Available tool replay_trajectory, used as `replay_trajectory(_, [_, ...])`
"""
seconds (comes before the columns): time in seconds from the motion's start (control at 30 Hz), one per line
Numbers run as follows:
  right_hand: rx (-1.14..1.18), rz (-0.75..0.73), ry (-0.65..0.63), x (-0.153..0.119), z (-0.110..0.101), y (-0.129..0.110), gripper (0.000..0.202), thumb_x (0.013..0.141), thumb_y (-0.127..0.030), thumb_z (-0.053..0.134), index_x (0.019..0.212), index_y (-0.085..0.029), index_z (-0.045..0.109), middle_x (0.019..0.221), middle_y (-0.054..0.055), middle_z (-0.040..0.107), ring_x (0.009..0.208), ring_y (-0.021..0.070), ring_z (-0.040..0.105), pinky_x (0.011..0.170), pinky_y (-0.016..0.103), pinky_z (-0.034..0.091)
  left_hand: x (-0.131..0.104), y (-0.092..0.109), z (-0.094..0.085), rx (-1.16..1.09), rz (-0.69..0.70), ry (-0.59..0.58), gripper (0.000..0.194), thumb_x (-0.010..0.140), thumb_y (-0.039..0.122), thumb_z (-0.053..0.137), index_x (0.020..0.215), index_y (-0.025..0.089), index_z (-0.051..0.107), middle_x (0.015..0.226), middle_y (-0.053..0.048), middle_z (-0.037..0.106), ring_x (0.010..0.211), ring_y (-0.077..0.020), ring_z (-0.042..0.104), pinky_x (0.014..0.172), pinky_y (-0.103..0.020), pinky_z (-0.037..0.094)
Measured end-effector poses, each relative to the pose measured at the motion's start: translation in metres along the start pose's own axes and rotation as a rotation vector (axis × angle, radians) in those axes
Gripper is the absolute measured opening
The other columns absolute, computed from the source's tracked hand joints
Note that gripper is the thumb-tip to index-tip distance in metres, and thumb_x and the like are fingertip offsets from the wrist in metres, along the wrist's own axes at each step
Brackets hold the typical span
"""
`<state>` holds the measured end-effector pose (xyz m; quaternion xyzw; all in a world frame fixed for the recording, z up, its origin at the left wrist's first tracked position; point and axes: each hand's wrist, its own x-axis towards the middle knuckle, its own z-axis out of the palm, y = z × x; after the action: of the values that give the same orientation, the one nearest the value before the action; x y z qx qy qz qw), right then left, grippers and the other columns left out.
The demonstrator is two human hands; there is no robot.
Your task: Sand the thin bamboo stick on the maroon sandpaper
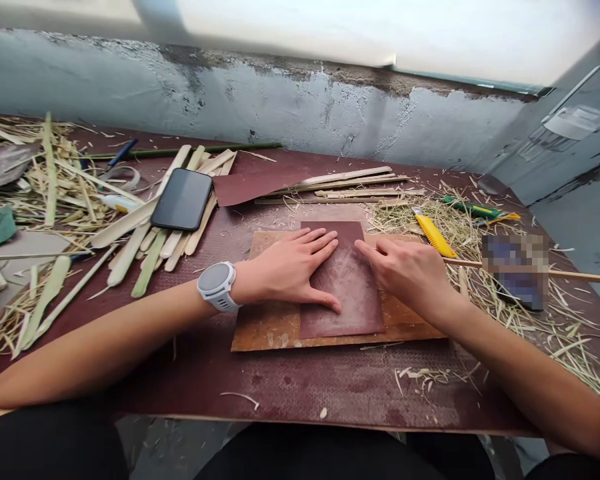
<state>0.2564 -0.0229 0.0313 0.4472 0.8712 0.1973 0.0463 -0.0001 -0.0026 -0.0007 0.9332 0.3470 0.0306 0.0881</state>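
Note:
A dark red sheet of sandpaper (350, 293) lies on a brown board (270, 327) in the middle of the table. My left hand (290, 267), with a white watch on its wrist, presses flat on the sheet's left side, fingers spread. My right hand (410, 270) rests on the sheet's right edge with the fingers curled down; a thin bamboo stick (555, 272) runs out from under it to the right. Whether the fingers close on that stick is hidden.
Split bamboo strips (145, 247) and a black phone (183, 199) lie at the left. A second sandpaper sheet (253, 185) and thin slats (350, 183) sit behind. A yellow utility knife (434, 233), shavings and a blurred object (515, 270) are at the right. A wall stands behind.

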Motion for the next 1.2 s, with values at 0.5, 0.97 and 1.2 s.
replay_trajectory(0.5, [-0.004,0.199,0.207,-0.007,-0.016,-0.002,0.034,0.107,-0.029,0.047,0.129,-0.026,0.073,0.088,0.002,0.079,0.068,0.0179,0.068,0.057,0.033,0.024,-0.015,0.015,-0.032,0.251,0.055,-0.028,0.094,0.086,0.091,0.05,0.123,0.007,0.07,0.114,-0.025,0.074,0.114,-0.0386,0.071,0.118,-0.054,0.039])
replay_trajectory(0.97, [0.641,0.257,0.305,-0.003,-0.035,0.023,0.037,0.1,-0.04,0.061,0.13,-0.024,0.076,0.111,0.006,0.082,0.076,0.0187,0.073,0.068,0.032,0.05,-0.035,0.065,-0.012,0.122,0.35,0.07,0.056,0.094,0.036,0.067,0.143,0.012,0.054,0.15,-0.023,0.058,0.138,-0.0367,0.059,0.118,-0.049,0.042])
replay_trajectory(1.2, [0.473,0.389,0.412,-0.004,-0.037,0.034,0.041,0.101,-0.041,0.057,0.134,-0.024,0.074,0.114,0.008,0.082,0.087,0.0255,0.076,0.077,0.039,0.054,-0.011,0.004,-0.037,-0.341,0.102,0.232,0.035,0.088,0.02,0.066,0.121,0.02,0.053,0.112,-0.01,0.074,0.096,-0.0239,0.075,0.076,-0.032,0.057])
